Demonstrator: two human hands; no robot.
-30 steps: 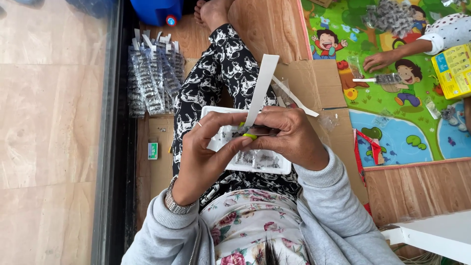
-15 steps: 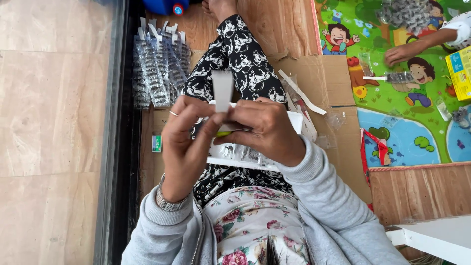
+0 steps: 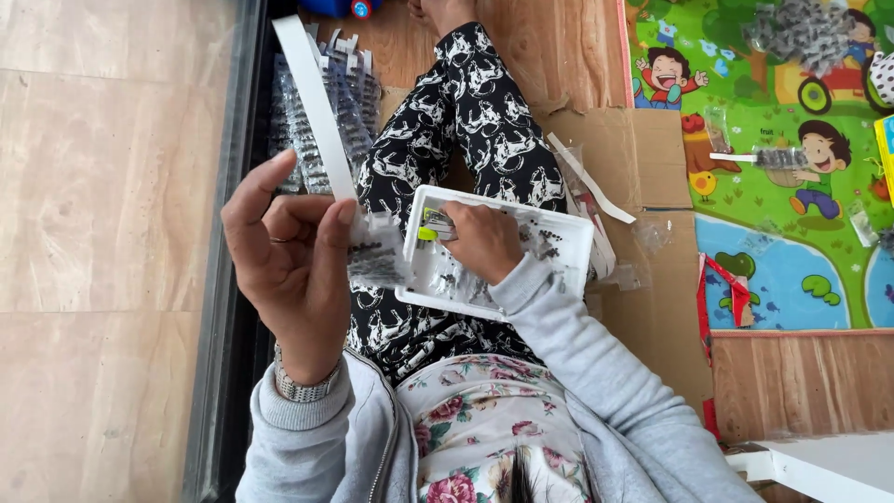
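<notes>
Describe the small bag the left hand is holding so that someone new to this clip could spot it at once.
Start at the white tray on the person's patterned lap. Left of it, the raised left hand pinches a clear bag of small dark parts. Unlike the bags piled by the window track, it is held up, with a long white strip on top.

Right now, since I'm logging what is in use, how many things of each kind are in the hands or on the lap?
White tray, on the lap: 1
Small clear bag, in the left hand: 1
Long white strip, held with the bag: 1
Yellow-green item, at the right hand: 1
Total: 4
</notes>
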